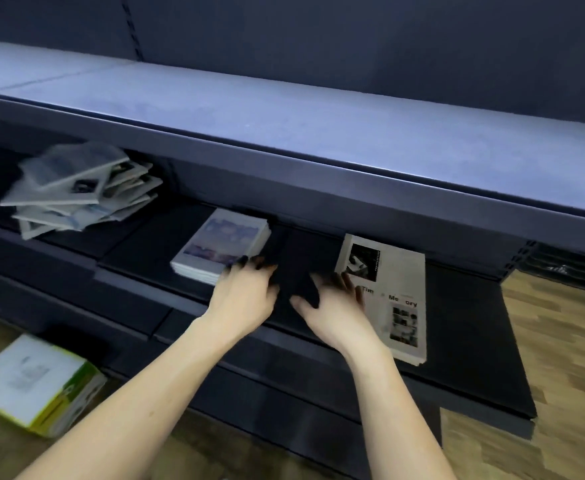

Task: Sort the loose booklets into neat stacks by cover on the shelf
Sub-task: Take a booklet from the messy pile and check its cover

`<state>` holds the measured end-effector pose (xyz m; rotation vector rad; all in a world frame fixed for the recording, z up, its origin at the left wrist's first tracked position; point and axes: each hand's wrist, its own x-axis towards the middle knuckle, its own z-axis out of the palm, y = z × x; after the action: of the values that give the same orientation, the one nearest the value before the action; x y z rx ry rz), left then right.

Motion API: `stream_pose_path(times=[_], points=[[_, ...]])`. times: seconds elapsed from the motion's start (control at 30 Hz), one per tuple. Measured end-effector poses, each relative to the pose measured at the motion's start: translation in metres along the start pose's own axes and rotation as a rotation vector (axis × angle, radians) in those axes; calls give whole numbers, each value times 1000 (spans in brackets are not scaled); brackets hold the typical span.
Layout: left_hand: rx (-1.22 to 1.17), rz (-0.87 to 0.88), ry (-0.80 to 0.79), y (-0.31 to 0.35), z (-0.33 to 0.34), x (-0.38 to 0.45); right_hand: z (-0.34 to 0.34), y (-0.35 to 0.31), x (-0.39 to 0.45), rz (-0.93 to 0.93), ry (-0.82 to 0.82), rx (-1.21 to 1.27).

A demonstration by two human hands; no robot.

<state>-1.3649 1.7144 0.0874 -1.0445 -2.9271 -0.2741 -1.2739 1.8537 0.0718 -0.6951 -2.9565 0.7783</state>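
From the head view, both hands reach onto the dark shelf (457, 341): the left hand (246, 296) has loosely spread fingers touching the near corner of the sky-cover stack (221, 245), and the right hand (336, 306) lies with relaxed fingers at the left edge of the white-cover stack (388, 296); neither grips anything. The unsorted heap of booklets (79, 188) sits well apart at the shelf's left end, fanned and tilted. Thin and light, the booklets look floppy with slick covers, so they would likely slide; taking one by its spine edge seems safest. The white cover bears a dark photograph and printed lettering. A box (34, 386) lies on the wooden floor.
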Motion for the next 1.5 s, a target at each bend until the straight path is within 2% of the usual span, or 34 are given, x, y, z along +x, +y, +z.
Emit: stream_pose_path(times=[0.17, 0.33, 0.43, 0.67, 0.8, 1.17, 1.5], points=[[57, -115, 37, -43, -11, -20, 25, -43, 5, -143, -7, 98], [74, -230, 29, -81, -15, -36, 34, -87, 4, -252, 27, -40], [58, -282, -1, -105, -21, -47, 44, -116, 3, -318, -17, -94], [4, -374, 49, -187, -46, -85, 86, -197, 2, -434, -24, -66], [-34, -402, 72, -239, -59, -107, 113, -249, -1, -436, -72, 45], [-100, -425, 138, -375, -84, -153, 188, -372, -5, -367, -28, 281], [-181, -478, 184, -439, -86, -150, 225, -436, 32, -337, 2, 259]])
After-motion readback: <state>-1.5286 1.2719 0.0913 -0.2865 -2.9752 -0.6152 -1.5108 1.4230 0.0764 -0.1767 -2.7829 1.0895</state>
